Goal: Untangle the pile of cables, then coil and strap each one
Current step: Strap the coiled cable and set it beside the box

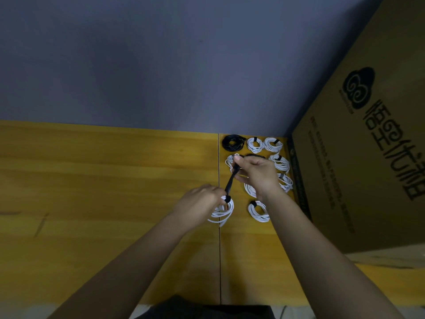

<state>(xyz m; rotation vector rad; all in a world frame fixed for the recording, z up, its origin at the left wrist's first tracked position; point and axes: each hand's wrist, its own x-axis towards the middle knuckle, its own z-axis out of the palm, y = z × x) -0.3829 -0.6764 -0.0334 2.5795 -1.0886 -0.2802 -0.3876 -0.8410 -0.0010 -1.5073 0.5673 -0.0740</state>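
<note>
The left hand (pixel 199 201) grips a white cable coil (pixel 222 209), fingers curled round its upper side, where a black strap (pixel 231 180) is looped on. The loops fan out loosely below those fingers, and one end trails free toward the person. If the grip slackens while the strap is pulled, I judge the loops could spring apart and the coil would need rewinding.

The strap runs taut, up and to the right, from the left fingers to the right hand (pixel 255 173), which pinches its far end between thumb and curled fingers. Too hard a tug could drag the strap off the coil or slip it from the pinch.

Just beyond and beside the right fingers lie finished coils (pixel 255 145), close enough to be knocked. A cardboard box (pixel 358 157) stands further right.
</note>
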